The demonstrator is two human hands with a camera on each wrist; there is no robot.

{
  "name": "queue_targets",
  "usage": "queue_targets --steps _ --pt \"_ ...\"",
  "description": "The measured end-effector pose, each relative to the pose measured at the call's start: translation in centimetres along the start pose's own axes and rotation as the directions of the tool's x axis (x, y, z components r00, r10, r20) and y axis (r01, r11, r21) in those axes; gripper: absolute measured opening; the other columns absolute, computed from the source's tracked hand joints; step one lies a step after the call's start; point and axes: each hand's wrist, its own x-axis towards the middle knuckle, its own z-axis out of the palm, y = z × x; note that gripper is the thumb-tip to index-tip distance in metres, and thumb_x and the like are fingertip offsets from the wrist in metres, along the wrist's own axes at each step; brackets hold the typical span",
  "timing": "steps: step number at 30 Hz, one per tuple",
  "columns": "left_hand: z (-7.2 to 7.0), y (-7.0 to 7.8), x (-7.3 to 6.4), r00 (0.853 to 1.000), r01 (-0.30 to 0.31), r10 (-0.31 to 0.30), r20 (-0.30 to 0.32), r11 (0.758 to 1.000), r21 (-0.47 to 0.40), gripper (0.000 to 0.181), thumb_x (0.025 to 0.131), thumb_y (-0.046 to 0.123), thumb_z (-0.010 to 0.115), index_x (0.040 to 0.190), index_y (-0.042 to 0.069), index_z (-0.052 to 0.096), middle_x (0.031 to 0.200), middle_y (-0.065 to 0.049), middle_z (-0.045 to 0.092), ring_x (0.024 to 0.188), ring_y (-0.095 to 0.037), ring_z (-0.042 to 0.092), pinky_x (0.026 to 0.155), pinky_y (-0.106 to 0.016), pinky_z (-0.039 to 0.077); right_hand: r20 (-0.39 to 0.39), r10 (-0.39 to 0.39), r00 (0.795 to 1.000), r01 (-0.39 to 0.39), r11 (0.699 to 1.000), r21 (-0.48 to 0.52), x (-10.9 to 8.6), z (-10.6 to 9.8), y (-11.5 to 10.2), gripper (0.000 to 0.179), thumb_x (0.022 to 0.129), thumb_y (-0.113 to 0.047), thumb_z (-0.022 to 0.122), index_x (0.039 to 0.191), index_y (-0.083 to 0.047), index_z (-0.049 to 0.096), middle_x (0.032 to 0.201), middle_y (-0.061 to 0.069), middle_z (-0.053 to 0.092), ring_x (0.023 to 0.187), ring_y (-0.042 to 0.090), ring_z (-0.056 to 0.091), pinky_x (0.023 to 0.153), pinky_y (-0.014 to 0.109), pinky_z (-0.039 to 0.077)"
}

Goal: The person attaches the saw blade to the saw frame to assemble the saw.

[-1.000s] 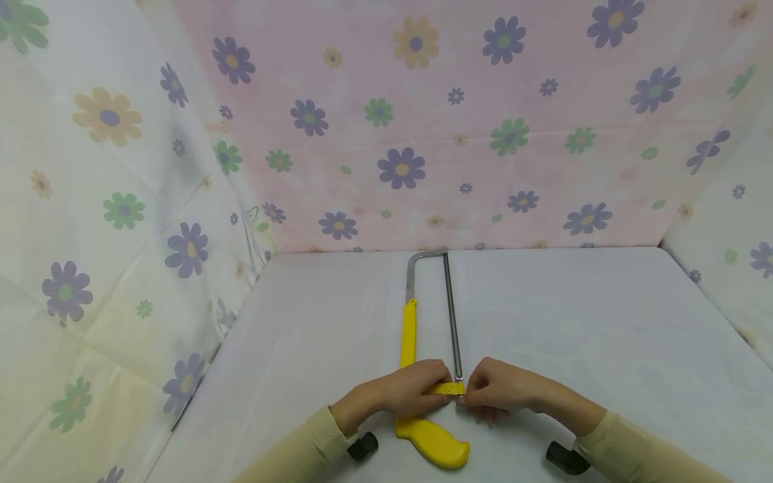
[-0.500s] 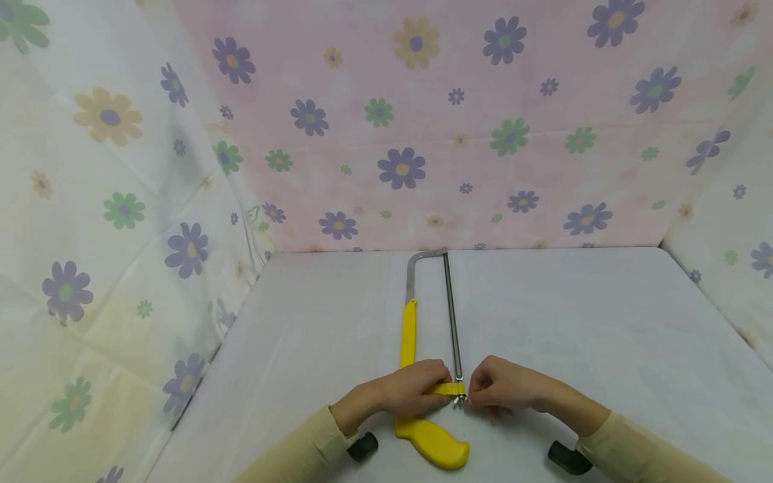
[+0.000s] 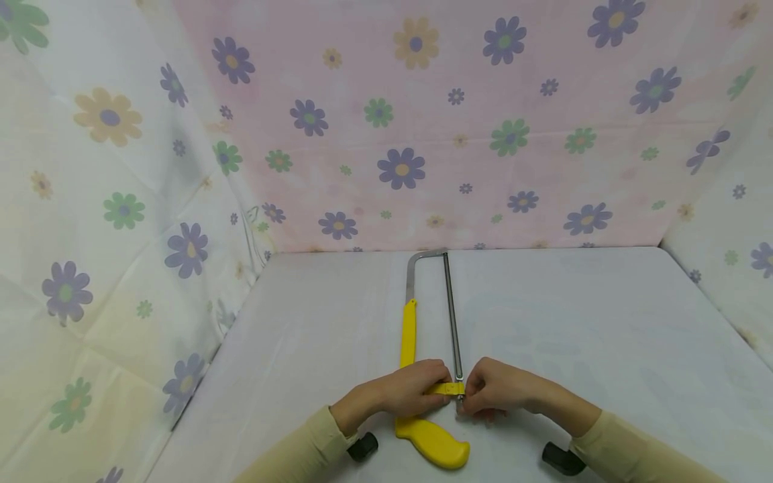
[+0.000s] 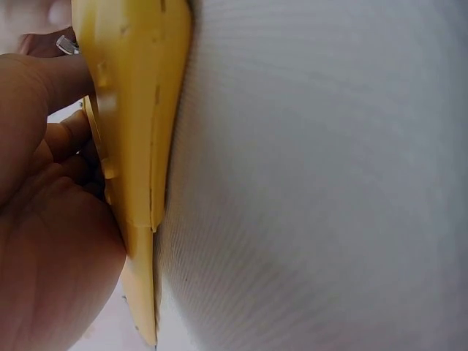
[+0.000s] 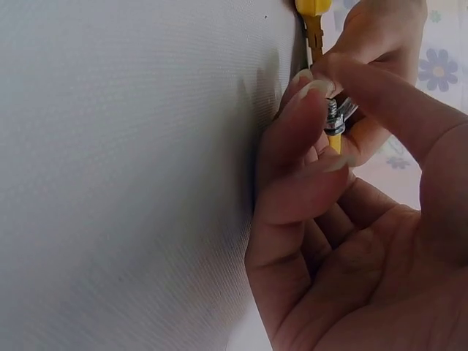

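Observation:
A hacksaw [image 3: 409, 329] with a yellow frame and a grey steel bow lies on the white table, its handle [image 3: 436, 444] toward me. Its blade [image 3: 451, 315] runs along the right side. My left hand [image 3: 413, 388] grips the yellow frame just above the handle, fingers reaching the short yellow arm [image 3: 447, 389] at the blade's near end. In the right wrist view a threaded bolt with a small metal wing nut [image 5: 333, 117] sticks out of that arm. My right hand [image 3: 504, 389] pinches at this nut, its fingertips partly covering it.
A white cloth-like surface [image 3: 574, 322] covers the table. Flowered fabric [image 3: 543, 134] stands behind it and at both sides. Dark wrist-worn cameras hang below both sleeves, such as the right one [image 3: 563, 459].
My right hand drew slightly right, leaving the wing nut in sight half a second ago, then came back left onto it. The left hand and the hacksaw have stayed in place.

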Motion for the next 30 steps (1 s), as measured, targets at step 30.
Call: queue_targets --steps 30 --pt "0.2 -0.4 0.1 1.000 -0.015 0.015 0.010 1.000 -0.007 0.013 0.105 0.022 0.059 0.115 0.014 0.062 0.102 0.011 0.055 0.090 -0.002 0.049 0.085 -0.017 0.044 0.019 0.000 1.000 -0.001 1.000 0.012 -0.5 -0.6 -0.1 0.012 0.094 -0.011 0.069 0.087 -0.002 0.071 0.071 0.003 0.063 0.053 0.014 0.049 0.046 0.022 0.036"
